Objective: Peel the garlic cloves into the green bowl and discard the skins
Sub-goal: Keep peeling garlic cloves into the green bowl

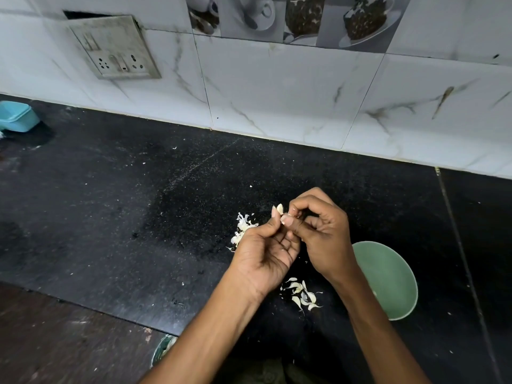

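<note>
**Head view: two hands work one clove above the black worktop**

Both hands meet over the middle of the worktop [110,206], raised a little above it. The left hand [266,245] is turned palm up, its fingers curled, and pinches a pale clove [279,208] between thumb and fingertips; the clove's tip sticks up just past the thumb. The right hand [318,231] comes in from the right with its fingers bent tight, thumb and forefinger pinching at the same clove, the thumbnail pressed against its side. How much skin the clove wears cannot be told.

A green bowl [393,281] stands on the worktop near its front edge, just right of the right wrist, which hides part of its rim. What lies in it cannot be made out beyond a small pale speck near the arm.

Two heaps of skins lie on the worktop. One heap [242,228] sits just left of the left hand, partly hidden by it. The other [302,293] lies between the two forearms, close to the front edge and just left of the bowl.

At the far left edge, near the tiled wall [277,92], rests a blue box [18,116]. A switch plate [116,47] hangs tilted on the wall above the worktop's left part.
</note>
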Available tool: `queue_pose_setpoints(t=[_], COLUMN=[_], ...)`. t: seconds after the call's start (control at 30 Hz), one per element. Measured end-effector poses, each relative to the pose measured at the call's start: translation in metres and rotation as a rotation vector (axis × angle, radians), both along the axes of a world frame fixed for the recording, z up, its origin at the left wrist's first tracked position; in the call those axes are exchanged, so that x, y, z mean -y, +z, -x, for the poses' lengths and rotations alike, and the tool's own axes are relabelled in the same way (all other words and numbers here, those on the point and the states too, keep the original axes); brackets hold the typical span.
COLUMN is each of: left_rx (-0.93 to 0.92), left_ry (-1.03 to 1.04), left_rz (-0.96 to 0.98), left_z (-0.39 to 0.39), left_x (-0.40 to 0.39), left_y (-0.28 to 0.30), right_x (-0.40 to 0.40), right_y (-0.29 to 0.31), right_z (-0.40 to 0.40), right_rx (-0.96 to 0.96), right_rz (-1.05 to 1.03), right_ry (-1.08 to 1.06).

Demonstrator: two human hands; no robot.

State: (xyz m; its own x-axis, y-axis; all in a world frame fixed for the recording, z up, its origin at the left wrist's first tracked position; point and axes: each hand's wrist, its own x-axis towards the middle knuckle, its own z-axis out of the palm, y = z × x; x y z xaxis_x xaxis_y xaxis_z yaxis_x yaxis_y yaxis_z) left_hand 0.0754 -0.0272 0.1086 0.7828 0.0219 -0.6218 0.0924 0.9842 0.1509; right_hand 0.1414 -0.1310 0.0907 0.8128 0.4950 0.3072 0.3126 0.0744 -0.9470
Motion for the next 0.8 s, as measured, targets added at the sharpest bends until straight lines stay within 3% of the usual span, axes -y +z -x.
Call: queue_pose_setpoints(t=[0.17, 0.53, 0.8], left_rx=[0.036, 0.069, -0.001], left_ry=[-0.030, 0.010, 0.107], left_rz=[-0.063, -0.422, -0.517], left_z=[0.001, 0.002, 0.003], left_x=[-0.006, 0.000, 0.006], left_y=[-0.003, -0.007, -0.007], right_x=[0.006, 0.002, -0.004], right_y=[0.002, 0.016, 0.016], right_z=[0.002, 0.003, 0.010], right_rx=[-0.106, -0.241, -0.062], right_rz=[-0.021, 0.000, 0.208], right_ry=[-0.031, -0.186, -0.288])
